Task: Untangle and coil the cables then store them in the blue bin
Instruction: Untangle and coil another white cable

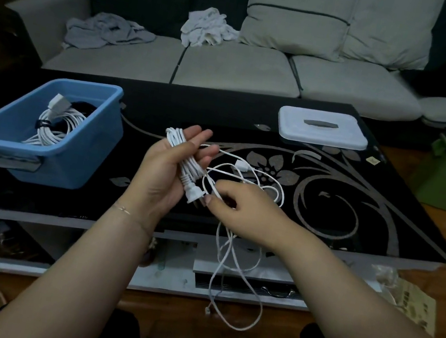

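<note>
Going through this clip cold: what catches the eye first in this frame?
The two hands at centre: the left hand holds a partly coiled white cable with its plug at the bottom, while the right hand pinches a loose strand whose slack hangs past the table edge. To the left on the dark flowered table sits the blue bin, already holding a coiled white cable.
</note>
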The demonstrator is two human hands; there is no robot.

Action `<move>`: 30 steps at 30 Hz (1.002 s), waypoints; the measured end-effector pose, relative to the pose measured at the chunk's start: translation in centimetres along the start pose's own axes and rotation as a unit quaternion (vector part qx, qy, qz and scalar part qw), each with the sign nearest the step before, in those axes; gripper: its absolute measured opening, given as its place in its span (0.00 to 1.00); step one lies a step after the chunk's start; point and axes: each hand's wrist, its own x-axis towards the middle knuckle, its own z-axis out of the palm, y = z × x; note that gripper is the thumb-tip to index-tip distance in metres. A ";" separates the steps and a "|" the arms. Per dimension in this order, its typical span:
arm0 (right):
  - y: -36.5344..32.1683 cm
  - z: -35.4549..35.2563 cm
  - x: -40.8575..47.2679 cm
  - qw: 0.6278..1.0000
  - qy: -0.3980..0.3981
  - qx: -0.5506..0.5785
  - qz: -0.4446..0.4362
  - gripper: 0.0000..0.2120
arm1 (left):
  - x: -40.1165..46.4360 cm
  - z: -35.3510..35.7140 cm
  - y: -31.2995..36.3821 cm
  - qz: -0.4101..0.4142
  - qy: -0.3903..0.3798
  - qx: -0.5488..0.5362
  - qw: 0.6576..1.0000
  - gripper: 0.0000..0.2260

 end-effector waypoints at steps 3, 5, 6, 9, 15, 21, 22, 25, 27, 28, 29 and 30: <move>-0.3 -0.2 -0.2 0.997 -0.025 -0.068 -0.025 0.12 | 0.0 -0.2 0.0 0.020 0.007 0.037 0.999 0.16; -0.3 -0.4 -0.3 0.994 -0.023 -0.096 -0.044 0.10 | 0.1 -0.2 -0.2 0.036 -0.001 0.086 0.996 0.18; -0.3 -0.4 -0.3 0.993 -0.023 -0.106 -0.048 0.11 | 0.1 -0.2 -0.2 0.045 -0.006 0.114 0.992 0.19; -0.2 -0.4 -0.2 0.989 -0.010 -0.140 -0.051 0.12 | 0.0 -0.1 -0.7 0.070 -0.025 0.216 0.974 0.23; -0.4 -0.5 0.1 0.999 0.006 -0.040 -0.003 0.12 | 0.3 -0.5 -1.6 0.125 -0.056 0.536 0.833 0.21; 0.8 -1.3 0.9 0.992 0.030 0.120 -0.007 0.07 | -0.1 -0.8 -1.4 0.085 -0.101 0.718 0.683 0.32; 1.0 -1.5 1.0 0.991 0.044 0.128 0.002 0.09 | 0.0 -0.7 -1.4 0.073 -0.107 0.722 0.679 0.29; 1.8 -1.4 1.1 0.990 0.055 0.129 0.010 0.08 | 0.1 -0.7 -1.5 0.056 -0.168 0.697 0.694 0.15; 2.1 -1.3 1.2 0.990 0.065 0.122 0.014 0.10 | 0.1 -0.5 -1.4 0.056 -0.185 0.678 0.709 0.11; 2.1 -1.4 1.3 0.991 0.076 0.113 0.016 0.13 | 0.0 -0.4 -1.4 0.045 -0.177 0.661 0.728 0.12; 2.1 -1.5 1.4 0.990 0.086 0.109 0.021 0.15 | -0.1 -0.4 -1.3 0.034 -0.168 0.639 0.750 0.13; 2.1 -1.6 1.5 0.989 0.091 0.114 0.027 0.16 | -0.2 -0.5 -1.3 0.024 -0.160 0.621 0.767 0.14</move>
